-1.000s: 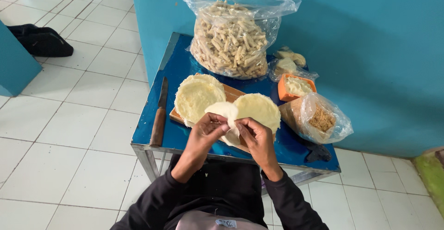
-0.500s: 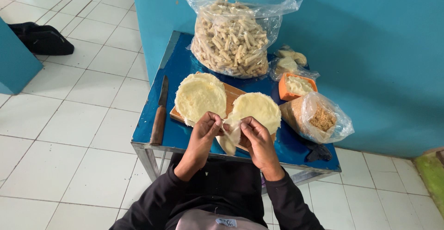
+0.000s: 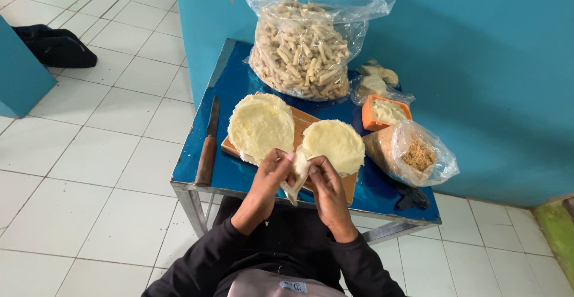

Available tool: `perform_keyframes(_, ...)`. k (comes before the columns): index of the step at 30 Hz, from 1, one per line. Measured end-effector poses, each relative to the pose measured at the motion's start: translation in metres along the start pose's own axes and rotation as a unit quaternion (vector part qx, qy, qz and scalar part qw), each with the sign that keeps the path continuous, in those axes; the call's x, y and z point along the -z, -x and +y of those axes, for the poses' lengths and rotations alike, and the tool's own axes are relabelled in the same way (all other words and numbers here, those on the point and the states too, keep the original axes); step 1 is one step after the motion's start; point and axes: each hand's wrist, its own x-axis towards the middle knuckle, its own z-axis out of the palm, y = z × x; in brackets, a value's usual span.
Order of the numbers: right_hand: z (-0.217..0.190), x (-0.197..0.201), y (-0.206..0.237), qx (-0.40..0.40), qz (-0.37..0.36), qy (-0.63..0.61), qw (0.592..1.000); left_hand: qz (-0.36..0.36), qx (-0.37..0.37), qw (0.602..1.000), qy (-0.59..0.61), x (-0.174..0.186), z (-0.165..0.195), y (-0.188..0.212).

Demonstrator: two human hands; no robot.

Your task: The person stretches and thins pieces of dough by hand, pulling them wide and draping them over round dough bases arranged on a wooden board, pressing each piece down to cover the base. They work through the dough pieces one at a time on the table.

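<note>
Both hands meet above the near edge of the blue table [image 3: 239,79], pinching one pale, folded dough wrapper [image 3: 297,176] between them: the left hand [image 3: 270,174] grips its left side, the right hand [image 3: 323,184] its right. Just behind them, two stacks of round wrappers [image 3: 261,126] rest on a wooden board [image 3: 304,121]. A wooden-handled knife [image 3: 208,144] lies to the left, and a clear bag of rolled pastries [image 3: 302,49] stands at the back.

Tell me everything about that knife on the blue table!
The knife lies flat near the left edge of the blue table, left of the wooden board. It has a dark, narrow blade pointing away from the person and a brown handle, seemingly wood, reaching the table's front edge. Nothing but the table touches it; both hands are away from it.
</note>
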Motion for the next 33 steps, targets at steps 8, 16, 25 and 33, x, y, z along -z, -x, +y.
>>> perform_keyframes(8, 0.02, -0.002, 0.014, 0.011, 0.039, -0.116, 0.992, 0.014, -0.153, 0.988, 0.019, 0.001, -0.006, 0.004)
perform_keyframes(16, 0.031, -0.01, 0.018, -0.01, 0.073, 0.008, 0.997, 0.036, -0.28, 0.926, -0.25, -0.005, -0.008, 0.031)
perform_keyframes(25, 0.023, -0.007, 0.029, 0.042, 0.125, 0.031, 0.991, -0.02, -0.095, 0.983, 0.153, 0.021, -0.036, 0.04)
perform_keyframes(33, 0.023, -0.016, 0.038, 0.143, 0.095, 0.312, 0.934, 0.035, -0.148, 0.962, -0.228, -0.004, -0.015, 0.047)
